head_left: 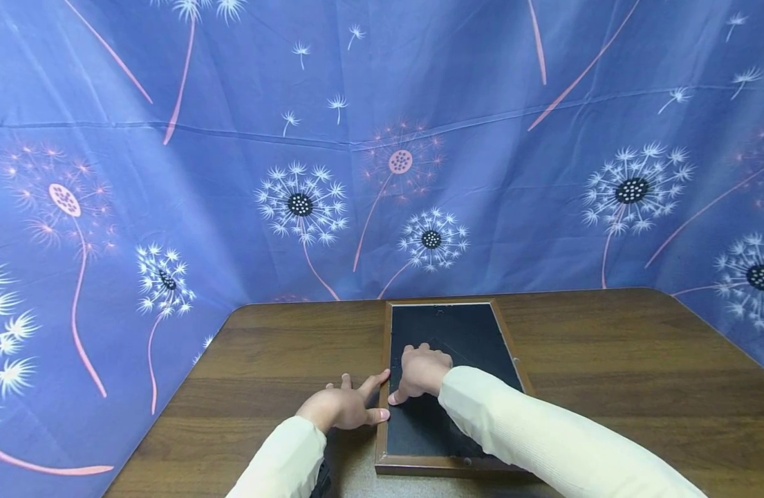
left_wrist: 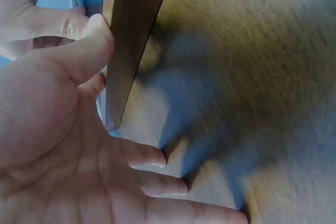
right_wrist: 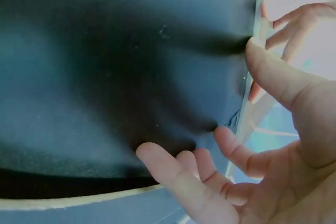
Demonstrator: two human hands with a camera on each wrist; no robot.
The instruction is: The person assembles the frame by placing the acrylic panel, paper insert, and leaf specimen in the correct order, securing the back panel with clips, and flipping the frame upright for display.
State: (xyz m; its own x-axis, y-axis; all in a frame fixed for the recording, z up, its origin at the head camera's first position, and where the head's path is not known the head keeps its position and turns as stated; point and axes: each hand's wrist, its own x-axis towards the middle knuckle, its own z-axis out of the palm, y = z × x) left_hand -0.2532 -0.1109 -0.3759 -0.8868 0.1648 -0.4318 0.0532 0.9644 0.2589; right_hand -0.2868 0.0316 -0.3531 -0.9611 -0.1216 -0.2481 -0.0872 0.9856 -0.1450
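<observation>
A brown wooden picture frame [head_left: 428, 462] lies on the table with its black backing board [head_left: 465, 332] facing up. My left hand [head_left: 344, 407] is at the frame's left side, thumb and index finger touching the edge. In the left wrist view, the other fingers of that hand [left_wrist: 79, 145] spread straight down to the tabletop. Above the board's left part, my right hand [head_left: 424, 371] rests its fingertips on the black surface. The right wrist view shows this hand's thumb [right_wrist: 270, 72] pressing at the board's edge, close to the left hand, its fingers loosely bent.
The wooden tabletop [head_left: 282, 339] extends to both sides of the frame. Behind it hangs a blue cloth [head_left: 512, 173] with a dandelion print, which also runs along the left and right. A cream sleeve [head_left: 543, 429] crosses the frame's lower right corner.
</observation>
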